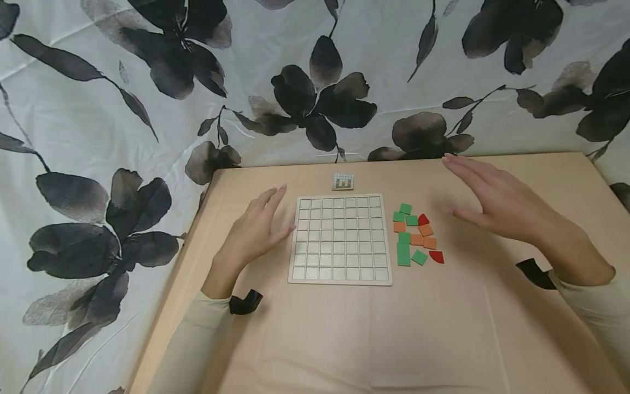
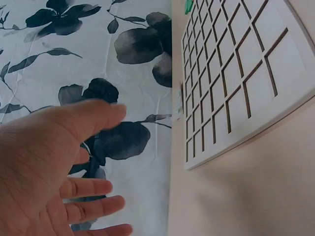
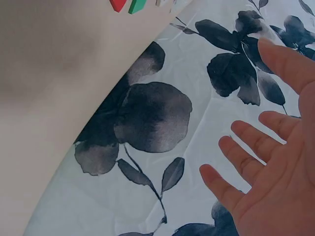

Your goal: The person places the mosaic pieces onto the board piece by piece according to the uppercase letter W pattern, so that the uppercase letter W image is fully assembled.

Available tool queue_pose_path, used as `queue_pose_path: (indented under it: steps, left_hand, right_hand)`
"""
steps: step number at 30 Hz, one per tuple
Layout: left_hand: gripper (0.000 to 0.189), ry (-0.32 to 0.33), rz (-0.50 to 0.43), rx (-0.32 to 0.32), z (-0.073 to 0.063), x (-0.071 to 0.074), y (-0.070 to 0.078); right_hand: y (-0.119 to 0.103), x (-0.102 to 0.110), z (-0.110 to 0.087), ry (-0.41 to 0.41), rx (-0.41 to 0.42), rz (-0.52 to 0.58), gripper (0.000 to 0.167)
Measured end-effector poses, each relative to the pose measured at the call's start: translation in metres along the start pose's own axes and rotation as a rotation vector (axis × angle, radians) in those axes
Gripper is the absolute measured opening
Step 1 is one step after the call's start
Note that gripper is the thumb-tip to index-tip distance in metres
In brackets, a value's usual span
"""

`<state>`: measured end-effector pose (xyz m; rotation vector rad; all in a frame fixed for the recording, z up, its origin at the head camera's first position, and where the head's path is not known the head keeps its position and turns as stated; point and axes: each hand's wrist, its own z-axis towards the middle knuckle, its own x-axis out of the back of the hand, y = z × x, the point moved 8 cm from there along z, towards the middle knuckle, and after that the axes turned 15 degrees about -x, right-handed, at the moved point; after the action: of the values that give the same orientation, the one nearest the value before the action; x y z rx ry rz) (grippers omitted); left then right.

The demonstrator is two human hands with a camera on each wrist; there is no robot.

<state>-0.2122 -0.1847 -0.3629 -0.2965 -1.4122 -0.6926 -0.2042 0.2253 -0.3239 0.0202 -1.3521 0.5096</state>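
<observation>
A white grid board point(image 1: 339, 284) with square cells lies in the middle of the table. To its right, several flat tiles are scattered: green squares point(image 1: 403, 257), orange squares point(image 1: 416, 239) and red quarter-round pieces point(image 1: 436, 256). Behind the board lies a small card point(image 1: 343, 181) with a grid pattern. My left hand point(image 1: 254, 227) is held by the board's left edge, fingers extended and holding nothing; whether the thumb touches the board cannot be told. My right hand point(image 1: 507, 205) hovers right of the tiles, fingers spread, palm bare in the right wrist view.
The light wooden table point(image 1: 374, 339) ends at the back and left against a white cloth point(image 1: 275, 49) with dark printed flowers. A black strap point(image 1: 246, 302) sits at the left wrist, another strap point(image 1: 536, 274) at the right.
</observation>
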Motion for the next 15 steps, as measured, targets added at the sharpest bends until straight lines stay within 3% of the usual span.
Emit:
queue_pose_path:
  steps: [9,15]
  left_hand:
    - [0.069,-0.032,-0.369,0.153,-0.005,-0.021,-0.02]
    - [0.062,-0.07,-0.496,0.233,-0.005,-0.043,-0.027]
  right_hand:
    - [0.002,0.003,0.009,-0.076,-0.102,0.012,0.097]
    - [0.0,0.005,0.011,-0.076,-0.093,0.004,0.097]
